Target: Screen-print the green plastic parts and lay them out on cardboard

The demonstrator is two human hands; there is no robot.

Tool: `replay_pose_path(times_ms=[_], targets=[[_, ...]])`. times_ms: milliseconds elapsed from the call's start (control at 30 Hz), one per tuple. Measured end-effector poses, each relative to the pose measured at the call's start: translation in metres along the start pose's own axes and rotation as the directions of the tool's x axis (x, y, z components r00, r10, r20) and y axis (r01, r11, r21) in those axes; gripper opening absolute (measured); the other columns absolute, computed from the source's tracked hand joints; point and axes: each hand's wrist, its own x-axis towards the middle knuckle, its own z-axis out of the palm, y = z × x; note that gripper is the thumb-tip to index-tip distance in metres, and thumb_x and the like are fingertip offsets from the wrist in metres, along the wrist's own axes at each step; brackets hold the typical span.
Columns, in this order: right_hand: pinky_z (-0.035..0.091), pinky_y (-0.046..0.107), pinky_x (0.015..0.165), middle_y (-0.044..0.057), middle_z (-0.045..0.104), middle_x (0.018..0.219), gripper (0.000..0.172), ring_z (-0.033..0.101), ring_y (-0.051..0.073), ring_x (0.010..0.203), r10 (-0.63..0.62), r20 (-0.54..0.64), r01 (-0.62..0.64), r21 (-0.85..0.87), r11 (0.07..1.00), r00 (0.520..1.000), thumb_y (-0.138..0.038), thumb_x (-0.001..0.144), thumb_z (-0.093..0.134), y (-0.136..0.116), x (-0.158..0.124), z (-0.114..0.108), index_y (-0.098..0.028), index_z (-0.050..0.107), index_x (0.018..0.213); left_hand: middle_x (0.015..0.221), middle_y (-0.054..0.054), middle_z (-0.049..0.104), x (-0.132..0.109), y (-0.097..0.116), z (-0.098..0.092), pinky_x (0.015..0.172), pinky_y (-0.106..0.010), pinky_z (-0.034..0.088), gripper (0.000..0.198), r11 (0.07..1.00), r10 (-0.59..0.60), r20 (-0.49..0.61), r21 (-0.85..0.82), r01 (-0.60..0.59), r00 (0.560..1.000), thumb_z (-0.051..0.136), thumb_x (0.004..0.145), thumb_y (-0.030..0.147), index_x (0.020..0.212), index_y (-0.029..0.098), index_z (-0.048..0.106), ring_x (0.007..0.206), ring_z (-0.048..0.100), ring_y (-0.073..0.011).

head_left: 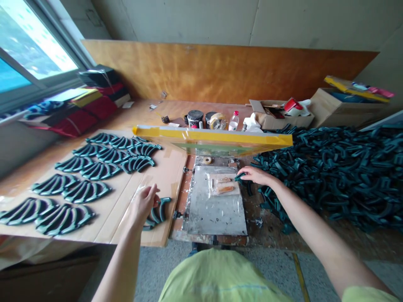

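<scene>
My right hand (pixel 256 175) is at the right side of a grey metal plate (pixel 214 214), its fingers closed on a small dark green curved piece (pixel 240 176). Over the cardboard sheet (pixel 126 197), my left hand (pixel 147 199) has curled fingers; whether anything is in them is hidden. Just beside and partly behind it lie a few dark green curved pieces (pixel 162 209). Further left on the cardboard, similar pieces rest in several fan-shaped groups (pixel 86 184). A clear sheet with two orange-brown strips (pixel 224 189) is on the plate.
A large heap of dark green pieces (pixel 333 172) covers the table's right side. A yellow-taped clear guard (pixel 214 136) spans above the plate's far end. Behind it stand black tubs (pixel 195 117), a bottle (pixel 234 121) and a cardboard box (pixel 283 119). Red boxes (pixel 69 117) sit by the window.
</scene>
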Motion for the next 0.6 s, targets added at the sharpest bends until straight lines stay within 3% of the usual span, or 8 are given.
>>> replay_pose_path(times_ms=[100, 200, 267, 333, 433, 500, 600], targets=[[0.043, 0.024, 0.077, 0.002, 0.069, 0.094, 0.023, 0.06, 0.016, 0.085, -0.182, 0.175, 0.19, -0.025, 0.982, 0.968, -0.02, 0.081, 0.057, -0.04, 0.043, 0.024, -0.02, 0.073, 0.098, 0.052, 0.001, 0.058, -0.001, 0.06, 0.022, 0.046, -0.019, 0.041, 0.04, 0.975, 0.17, 0.052, -0.155, -0.16, 0.984, 0.057, 0.078, 0.057, 0.079, 0.017, 0.063, 0.043, 0.051, -0.0104], [0.043, 0.022, 0.074, 0.001, 0.071, 0.089, 0.025, 0.062, 0.015, 0.081, -0.18, 0.303, 0.21, -0.069, 0.975, 0.936, -0.01, 0.079, 0.055, -0.06, 0.077, 0.051, -0.019, 0.075, 0.092, 0.053, 0.002, 0.058, -0.001, 0.103, 0.037, 0.046, -0.018, 0.041, 0.039, 0.915, 0.292, 0.039, -0.301, -0.268, 0.956, 0.059, 0.08, 0.055, 0.087, 0.017, 0.064, 0.043, 0.049, -0.0085], [0.043, 0.022, 0.074, 0.001, 0.072, 0.094, 0.027, 0.063, 0.015, 0.083, -0.119, 0.202, 0.151, -0.15, 0.977, 0.972, -0.01, 0.08, 0.056, -0.062, 0.085, 0.067, -0.02, 0.074, 0.097, 0.054, 0.003, 0.059, -0.001, 0.122, 0.041, 0.046, -0.017, 0.042, 0.038, 0.873, 0.339, 0.001, -0.372, -0.314, 0.941, 0.06, 0.08, 0.053, 0.092, 0.017, 0.062, 0.043, 0.05, -0.0078], [0.044, 0.023, 0.078, 0.003, 0.07, 0.101, 0.027, 0.064, 0.016, 0.087, -0.059, 0.004, 0.058, -0.246, 0.967, 0.998, -0.014, 0.084, 0.055, -0.059, 0.081, 0.08, -0.022, 0.073, 0.102, 0.055, 0.004, 0.059, 0.0, 0.133, 0.042, 0.046, -0.016, 0.042, 0.035, 0.829, 0.366, -0.048, -0.437, -0.35, 0.929, 0.062, 0.081, 0.052, 0.092, 0.018, 0.059, 0.043, 0.05, -0.007], [0.043, 0.029, 0.089, 0.007, 0.067, 0.112, 0.03, 0.061, 0.018, 0.101, -0.096, -0.214, 0.014, -0.357, 0.934, 0.972, -0.022, 0.092, 0.05, -0.054, 0.06, 0.101, -0.023, 0.067, 0.117, 0.054, 0.005, 0.059, 0.0, 0.144, 0.044, 0.045, -0.016, 0.042, 0.035, 0.76, 0.395, -0.115, -0.516, -0.394, 0.912, 0.058, 0.082, 0.054, 0.087, 0.02, 0.054, 0.041, 0.049, -0.0065], [0.037, 0.036, 0.102, 0.01, 0.06, 0.13, 0.039, 0.052, 0.022, 0.12, -0.216, -0.236, 0.102, -0.419, 0.902, 0.947, -0.032, 0.094, 0.05, -0.054, 0.045, 0.116, -0.022, 0.056, 0.132, 0.055, 0.004, 0.059, -0.001, 0.15, 0.046, 0.046, -0.018, 0.043, 0.038, 0.733, 0.407, -0.12, -0.548, -0.403, 0.905, 0.051, 0.085, 0.058, 0.085, 0.02, 0.053, 0.042, 0.05, -0.0074], [0.023, 0.048, 0.114, 0.011, 0.041, 0.149, 0.059, 0.033, 0.025, 0.138, -0.328, -0.161, 0.215, -0.485, 0.848, 0.931, -0.047, 0.091, 0.052, -0.056, 0.033, 0.135, -0.02, 0.042, 0.143, 0.055, 0.0, 0.061, 0.0, 0.155, 0.052, 0.047, -0.021, 0.045, 0.044, 0.728, 0.398, -0.088, -0.576, -0.372, 0.913, 0.04, 0.089, 0.06, 0.081, 0.019, 0.053, 0.045, 0.053, -0.01]])
